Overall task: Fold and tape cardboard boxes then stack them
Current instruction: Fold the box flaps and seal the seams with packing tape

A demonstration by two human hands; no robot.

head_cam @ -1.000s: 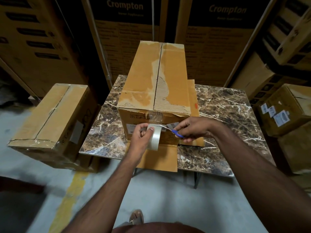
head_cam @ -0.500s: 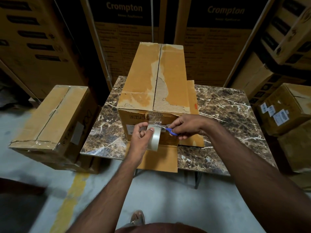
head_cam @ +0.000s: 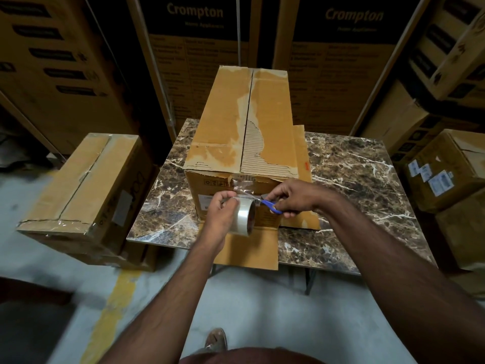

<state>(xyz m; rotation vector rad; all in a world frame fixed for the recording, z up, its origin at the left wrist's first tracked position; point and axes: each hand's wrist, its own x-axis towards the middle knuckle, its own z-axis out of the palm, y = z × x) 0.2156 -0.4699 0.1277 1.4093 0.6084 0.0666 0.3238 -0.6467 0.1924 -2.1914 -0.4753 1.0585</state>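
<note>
A long worn cardboard box lies on the marble table, its top flaps closed with torn paper along the seam. My left hand grips a roll of clear tape in front of the box's near end. A strip of tape runs from the roll up to the box's top edge. My right hand holds blue-handled scissors, their blades at the stretched tape beside the roll. A flat piece of cardboard lies under the box and hangs over the table's front edge.
A taped box sits on another box left of the table. Tall printed cartons stand behind the table, and more boxes are stacked at the right. Grey floor with a yellow line lies in front.
My right hand has brought the scissors leftward up to the tape strip next to the roll. The left hand with the roll has stayed nearly still.
</note>
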